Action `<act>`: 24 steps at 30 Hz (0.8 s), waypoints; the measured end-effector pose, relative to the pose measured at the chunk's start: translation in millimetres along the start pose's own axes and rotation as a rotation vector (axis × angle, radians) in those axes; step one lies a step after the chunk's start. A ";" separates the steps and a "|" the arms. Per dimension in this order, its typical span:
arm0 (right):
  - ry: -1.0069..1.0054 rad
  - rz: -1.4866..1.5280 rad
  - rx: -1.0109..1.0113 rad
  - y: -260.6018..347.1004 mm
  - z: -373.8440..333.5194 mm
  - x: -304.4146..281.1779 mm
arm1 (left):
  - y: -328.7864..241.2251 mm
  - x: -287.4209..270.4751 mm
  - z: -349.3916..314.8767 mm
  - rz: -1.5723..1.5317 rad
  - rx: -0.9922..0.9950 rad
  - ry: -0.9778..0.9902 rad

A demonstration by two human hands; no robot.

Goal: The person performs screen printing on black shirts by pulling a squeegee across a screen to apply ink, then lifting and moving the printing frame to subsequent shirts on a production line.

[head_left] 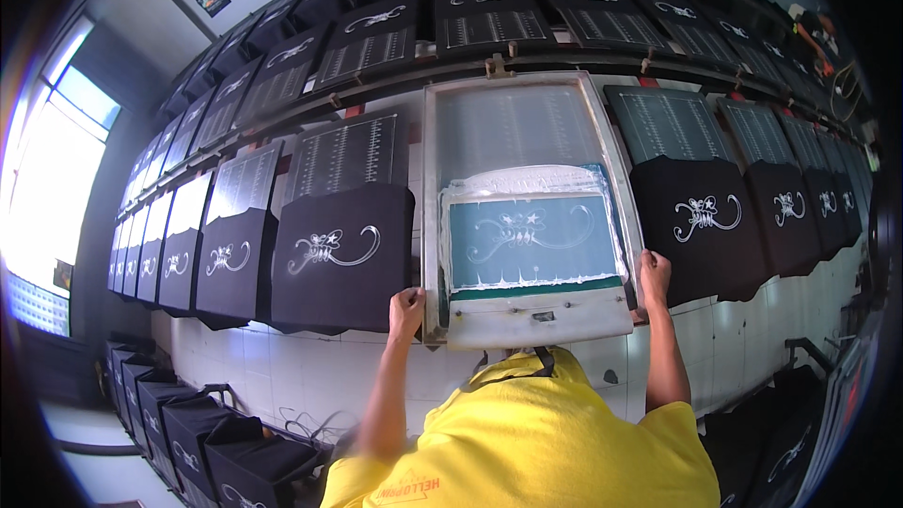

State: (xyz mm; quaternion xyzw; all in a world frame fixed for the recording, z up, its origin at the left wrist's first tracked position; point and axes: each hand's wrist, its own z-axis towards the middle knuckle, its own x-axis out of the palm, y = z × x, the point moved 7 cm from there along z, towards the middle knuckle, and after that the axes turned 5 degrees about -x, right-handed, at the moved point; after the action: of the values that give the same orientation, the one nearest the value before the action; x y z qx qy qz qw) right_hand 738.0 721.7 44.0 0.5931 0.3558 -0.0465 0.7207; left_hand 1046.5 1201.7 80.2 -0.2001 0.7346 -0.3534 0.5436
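Note:
In front of me lies a screen-printing frame (pixel 435 226) with pale side rails. Its lower mesh is a teal stencil (pixel 564 263) showing a curly floral scroll, bordered by thick white ink (pixel 513 179). A wide pale bar (pixel 508 324) with small bolts lies across the near end. My left hand (pixel 406 312) is closed at the frame's near left edge. My right hand (pixel 656 278) is closed at the right edge, a little farther up. The fingers' undersides are hidden. Whatever lies beneath the frame is mostly covered.
Black shirts on boards stand on both sides, including a printed shirt (pixel 343 254) at left and another (pixel 701 226) at right. A rail (pixel 386 92) runs behind the frame, with more printed shirts beyond. Folded dark shirts (pixel 202 428) stand lower left. Another person (pixel 818 38) is at far right.

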 end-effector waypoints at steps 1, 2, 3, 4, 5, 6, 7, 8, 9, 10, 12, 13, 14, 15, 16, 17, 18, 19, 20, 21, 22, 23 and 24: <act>-0.008 0.059 0.035 -2.8 0.0 0.4 | -0.3 0.1 -0.6 -0.026 -0.010 -0.003; -0.016 0.119 0.071 -5.8 -0.4 0.3 | -0.6 0.5 -1.2 -0.052 -0.019 -0.006; -0.023 0.178 0.103 -5.1 0.5 0.6 | 4.6 2.2 -0.7 -0.103 -0.043 -0.005; -0.013 0.143 0.114 -6.5 4.1 1.7 | 10.0 4.4 -0.4 -0.154 -0.067 -0.003; -0.002 0.108 0.125 -7.9 9.0 1.7 | 15.3 6.8 0.3 -0.205 -0.090 -0.002; 0.017 0.074 0.133 -3.0 11.9 6.1 | 19.4 5.3 -1.0 -0.214 -0.099 -0.034; 0.010 0.060 0.126 1.7 11.3 5.4 | 23.0 5.7 -2.9 -0.223 -0.108 -0.067; 0.005 0.046 0.118 5.4 7.0 0.7 | 27.0 6.1 -5.3 -0.232 -0.118 -0.102; -0.001 0.029 0.108 9.9 1.8 -1.2 | 26.1 8.4 -7.6 -0.285 -0.153 -0.114; -0.055 0.075 0.070 0.3 0.0 -5.1 | 21.6 7.1 -8.2 -0.248 -0.167 -0.111; 0.003 0.006 0.144 -2.6 -5.8 -7.3 | 23.2 0.7 -10.8 -0.222 -0.133 -0.133; -0.029 0.070 0.141 -0.6 -12.7 -10.6 | 21.7 -2.1 -14.3 -0.196 -0.131 -0.137; -0.054 0.126 0.119 4.2 -19.2 -11.6 | 21.7 -8.4 -15.7 -0.178 -0.129 -0.130; -0.061 0.132 0.116 8.7 -24.4 -14.2 | 15.5 -17.1 -18.4 -0.160 -0.127 -0.117; -0.069 0.138 0.112 14.2 -29.0 -13.9 | 15.4 -24.0 -20.3 -0.141 -0.124 -0.103; -0.073 0.151 0.103 21.7 -34.2 -9.9 | 21.5 -30.9 -22.0 -0.157 -0.105 -0.119; -0.087 0.169 0.097 30.7 -42.4 -6.3 | 23.2 -42.9 -23.1 -0.178 -0.112 -0.128; -0.103 0.186 0.092 39.7 -50.5 -1.1 | 23.7 -57.0 -25.0 -0.199 -0.118 -0.136; -0.095 0.162 0.094 47.5 -57.6 5.8 | 28.1 -70.6 -25.0 -0.221 -0.124 -0.143; -0.086 0.140 0.097 55.9 -66.7 14.1 | 41.0 -84.0 -21.5 -0.224 -0.106 -0.160; -0.077 0.119 0.101 65.0 -77.2 23.7 | 56.7 -97.4 -16.2 -0.227 -0.089 -0.176; -0.079 0.137 0.098 75.2 -87.6 37.5 | 71.9 -112.5 -12.5 -0.231 -0.071 -0.192; -0.091 0.151 0.103 85.6 -99.3 52.6 | 83.1 -128.6 -9.1 -0.232 -0.082 -0.185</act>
State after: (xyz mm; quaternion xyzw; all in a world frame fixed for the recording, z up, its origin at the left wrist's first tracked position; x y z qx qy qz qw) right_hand 773.5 853.5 80.1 0.6518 0.2742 -0.0371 0.7061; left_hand 1087.8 1347.4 104.9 -0.3374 0.6670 -0.3636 0.5560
